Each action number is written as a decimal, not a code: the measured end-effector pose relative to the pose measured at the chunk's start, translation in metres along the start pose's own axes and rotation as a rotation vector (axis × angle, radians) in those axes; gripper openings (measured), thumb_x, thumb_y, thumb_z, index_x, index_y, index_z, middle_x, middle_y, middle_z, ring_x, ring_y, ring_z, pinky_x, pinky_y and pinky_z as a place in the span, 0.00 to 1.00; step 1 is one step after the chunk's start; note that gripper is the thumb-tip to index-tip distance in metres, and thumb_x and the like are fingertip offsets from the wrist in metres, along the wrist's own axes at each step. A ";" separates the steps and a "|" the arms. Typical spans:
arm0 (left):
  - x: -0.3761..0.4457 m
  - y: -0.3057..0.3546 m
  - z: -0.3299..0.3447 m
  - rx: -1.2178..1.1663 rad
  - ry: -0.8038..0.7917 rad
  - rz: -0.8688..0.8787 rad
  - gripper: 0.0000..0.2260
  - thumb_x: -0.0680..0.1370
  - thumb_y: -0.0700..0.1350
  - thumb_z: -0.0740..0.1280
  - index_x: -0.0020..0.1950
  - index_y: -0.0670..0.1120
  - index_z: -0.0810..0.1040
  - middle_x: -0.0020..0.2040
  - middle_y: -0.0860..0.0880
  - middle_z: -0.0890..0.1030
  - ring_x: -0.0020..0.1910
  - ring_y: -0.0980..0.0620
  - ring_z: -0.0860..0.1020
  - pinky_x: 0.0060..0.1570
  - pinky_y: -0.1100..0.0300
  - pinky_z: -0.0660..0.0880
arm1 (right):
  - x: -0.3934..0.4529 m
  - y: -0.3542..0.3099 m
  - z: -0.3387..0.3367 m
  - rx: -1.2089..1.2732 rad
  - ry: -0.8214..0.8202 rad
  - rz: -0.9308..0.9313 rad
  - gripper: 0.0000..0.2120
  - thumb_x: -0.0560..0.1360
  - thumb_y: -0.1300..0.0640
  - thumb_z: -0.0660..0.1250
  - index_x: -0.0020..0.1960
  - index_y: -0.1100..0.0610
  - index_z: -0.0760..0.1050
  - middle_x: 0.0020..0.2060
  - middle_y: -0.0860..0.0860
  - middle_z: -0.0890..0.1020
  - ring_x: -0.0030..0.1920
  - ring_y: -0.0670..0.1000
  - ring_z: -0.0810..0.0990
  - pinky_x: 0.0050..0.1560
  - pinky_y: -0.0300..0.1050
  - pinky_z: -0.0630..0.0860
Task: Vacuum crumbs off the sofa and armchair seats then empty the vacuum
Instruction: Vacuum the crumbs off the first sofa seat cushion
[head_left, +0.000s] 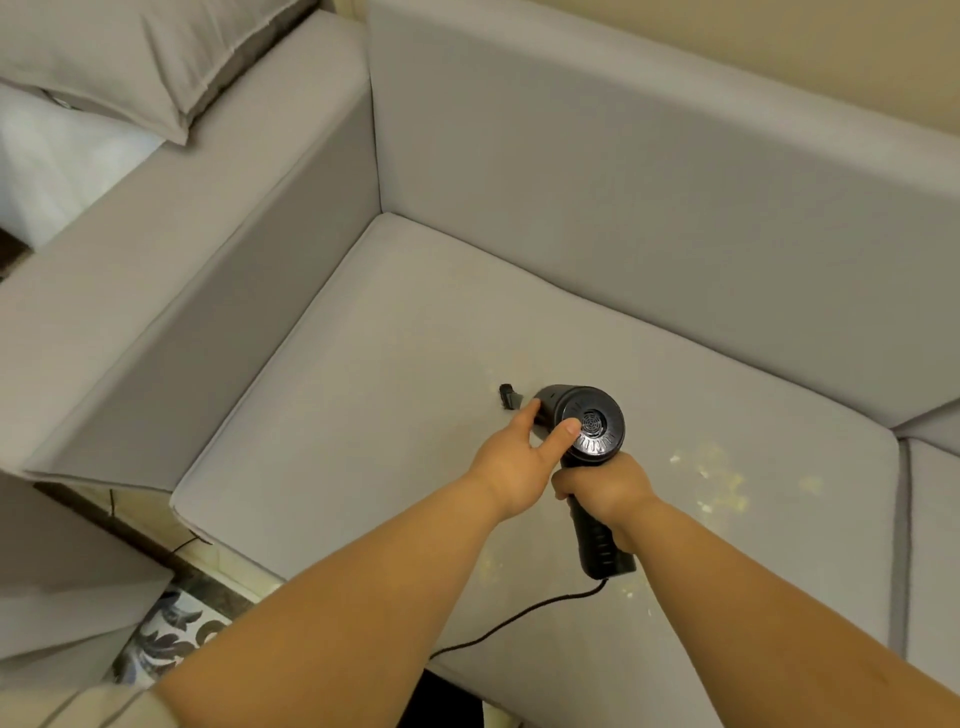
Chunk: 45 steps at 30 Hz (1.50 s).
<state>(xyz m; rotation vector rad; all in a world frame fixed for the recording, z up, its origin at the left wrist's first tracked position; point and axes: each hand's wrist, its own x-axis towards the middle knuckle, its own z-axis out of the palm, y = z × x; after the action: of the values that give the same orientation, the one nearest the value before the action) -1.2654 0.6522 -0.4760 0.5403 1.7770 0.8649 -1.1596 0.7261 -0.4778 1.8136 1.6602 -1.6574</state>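
One black handheld vacuum (582, 426) sits low over the grey sofa seat (363, 415), its small nozzle (506, 396) touching the cushion. The right hand (602, 491) is wrapped around the ribbed handle, the natural place to hold it; the left hand (511, 467) steadies the round body with loose fingers, thumb resting on the rear vent. It looks like a light, stiff plastic tool, easy for one hand, though its single trailing cord (519, 618) may drag. Pale crumbs (722, 483) lie scattered to the right of the vacuum, too many and too small to count. One pillow (130, 57) rests beyond the armrest.
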 end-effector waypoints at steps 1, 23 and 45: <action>-0.005 -0.003 0.005 -0.009 0.002 -0.003 0.34 0.76 0.65 0.59 0.78 0.53 0.55 0.75 0.51 0.65 0.72 0.49 0.64 0.66 0.59 0.61 | -0.004 0.006 -0.001 0.009 -0.010 0.008 0.09 0.64 0.66 0.72 0.43 0.59 0.77 0.37 0.58 0.79 0.38 0.58 0.76 0.41 0.49 0.76; 0.024 0.029 -0.034 -0.016 0.088 0.034 0.33 0.76 0.64 0.60 0.77 0.55 0.56 0.74 0.52 0.65 0.72 0.50 0.65 0.62 0.62 0.61 | 0.011 -0.050 0.005 0.062 0.013 -0.071 0.11 0.65 0.65 0.72 0.47 0.58 0.77 0.40 0.59 0.81 0.41 0.60 0.78 0.46 0.55 0.79; 0.015 0.003 -0.020 -0.004 0.065 0.003 0.33 0.76 0.65 0.60 0.77 0.54 0.56 0.74 0.51 0.66 0.72 0.50 0.64 0.68 0.58 0.61 | 0.016 -0.026 0.009 -0.045 -0.002 -0.025 0.10 0.63 0.66 0.72 0.44 0.58 0.77 0.40 0.59 0.81 0.41 0.59 0.78 0.47 0.53 0.80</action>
<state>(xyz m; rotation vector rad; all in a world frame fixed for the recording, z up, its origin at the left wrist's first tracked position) -1.2898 0.6593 -0.4787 0.5178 1.8328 0.8971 -1.1885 0.7379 -0.4801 1.7777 1.7120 -1.6171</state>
